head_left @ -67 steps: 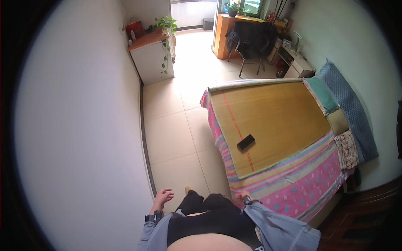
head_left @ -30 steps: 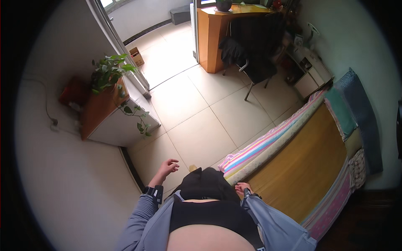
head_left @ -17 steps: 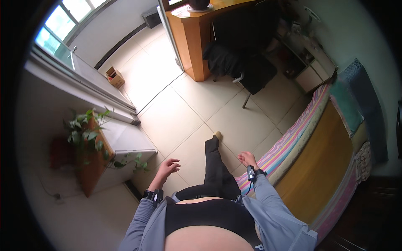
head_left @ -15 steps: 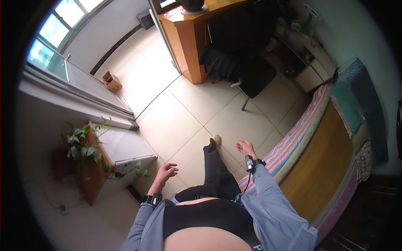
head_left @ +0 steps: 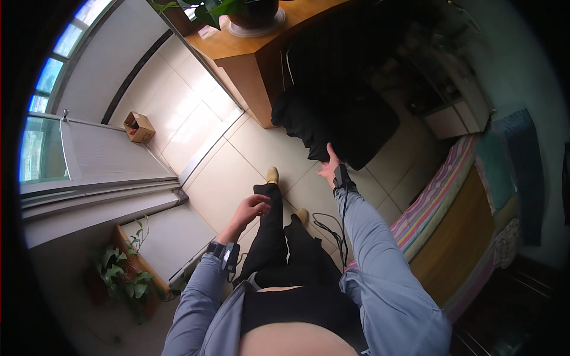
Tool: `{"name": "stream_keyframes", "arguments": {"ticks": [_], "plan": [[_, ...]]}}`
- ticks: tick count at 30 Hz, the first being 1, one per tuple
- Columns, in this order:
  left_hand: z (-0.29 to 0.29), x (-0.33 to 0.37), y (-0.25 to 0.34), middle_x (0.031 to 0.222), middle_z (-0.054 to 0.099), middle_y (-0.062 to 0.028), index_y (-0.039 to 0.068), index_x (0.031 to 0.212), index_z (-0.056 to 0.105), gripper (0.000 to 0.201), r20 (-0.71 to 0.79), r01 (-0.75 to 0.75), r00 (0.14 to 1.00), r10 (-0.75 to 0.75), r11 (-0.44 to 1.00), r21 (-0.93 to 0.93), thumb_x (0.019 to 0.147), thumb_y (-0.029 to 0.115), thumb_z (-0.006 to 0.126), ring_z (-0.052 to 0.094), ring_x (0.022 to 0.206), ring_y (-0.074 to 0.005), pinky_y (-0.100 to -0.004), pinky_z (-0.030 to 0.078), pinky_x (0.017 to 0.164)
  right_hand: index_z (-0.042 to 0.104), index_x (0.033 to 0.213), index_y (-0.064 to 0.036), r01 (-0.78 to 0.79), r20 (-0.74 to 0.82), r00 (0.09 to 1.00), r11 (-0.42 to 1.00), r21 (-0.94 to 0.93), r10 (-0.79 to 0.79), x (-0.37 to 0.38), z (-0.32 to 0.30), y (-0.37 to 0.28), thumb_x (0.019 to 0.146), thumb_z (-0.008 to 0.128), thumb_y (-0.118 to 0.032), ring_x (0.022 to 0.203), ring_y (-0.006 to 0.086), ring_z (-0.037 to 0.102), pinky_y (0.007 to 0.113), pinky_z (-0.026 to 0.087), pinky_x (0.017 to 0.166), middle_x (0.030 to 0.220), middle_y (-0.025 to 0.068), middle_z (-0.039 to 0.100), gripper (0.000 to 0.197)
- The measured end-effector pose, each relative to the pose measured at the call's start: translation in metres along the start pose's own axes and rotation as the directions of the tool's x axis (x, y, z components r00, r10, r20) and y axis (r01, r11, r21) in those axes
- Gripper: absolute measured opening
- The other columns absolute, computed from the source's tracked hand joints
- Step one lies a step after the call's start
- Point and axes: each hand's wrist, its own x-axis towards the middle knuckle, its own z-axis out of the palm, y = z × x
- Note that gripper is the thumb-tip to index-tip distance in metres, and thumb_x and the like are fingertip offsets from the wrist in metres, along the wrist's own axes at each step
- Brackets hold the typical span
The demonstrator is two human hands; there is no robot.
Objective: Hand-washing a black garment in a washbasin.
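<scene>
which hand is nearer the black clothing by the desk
The right hand, at the lower edge of the black clothing; whether they touch is unclear. The left hand is well apart, by the left trouser leg.

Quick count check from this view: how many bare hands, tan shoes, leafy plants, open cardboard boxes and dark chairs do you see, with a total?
Bare hands: 2 (left hand, right hand)
Tan shoes: 2 (front shoe, rear shoe)
Leafy plants: 2 (upper plant, lower-left plant)
Open cardboard box: 1
Dark chair: 1
Total: 8
</scene>
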Motion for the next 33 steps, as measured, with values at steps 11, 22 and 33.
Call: {"name": "stream_keyframes", "arguments": {"ticks": [11,22,33], "plan": [[-0.038,0.239,0.126,0.126,0.048,-0.0145,0.005,0.129,0.042,0.051,-0.015,-0.185,0.980,0.199,0.933,0.309,0.082,0.014,0.059,0.051,0.112,-0.0266,-0.0332,0.044,0.091,0.060,0.099,-0.0020,0.417,0.159,0.842,0.810,0.411,-0.515,-0.106,-0.021,-0.097,0.085,0.050,-0.017,0.101,0.0190,0.056,0.031,0.044,0.091,0.104,0.0059,0.061,0.023],[0.006,0.345,0.172,0.107,0.058,-0.0116,0.005,0.136,0.032,0.070,0.242,-0.076,0.965,0.102,0.991,-0.114,0.079,0.024,0.070,0.058,0.094,-0.0187,-0.0286,0.048,0.075,0.053,0.116,-0.0044,0.716,-0.159,0.686,0.621,0.320,-0.710,-0.131,-0.073,-0.100,0.086,0.045,-0.030,0.109,0.0234,0.052,0.039,0.042,0.093,0.118,0.0087,0.054,0.040],[-0.022,0.218,0.224,0.089,0.065,-0.0118,-0.008,0.107,0.056,0.052,0.148,0.075,0.983,-0.107,0.976,0.206,0.083,0.038,0.063,0.063,0.078,-0.0156,-0.0243,0.048,0.067,0.057,0.109,-0.0067,0.495,0.083,0.807,0.747,0.445,-0.584,-0.132,-0.002,-0.131,0.086,0.044,-0.029,0.103,0.0206,0.055,0.037,0.043,0.089,0.110,0.0060,0.059,0.035]]}}
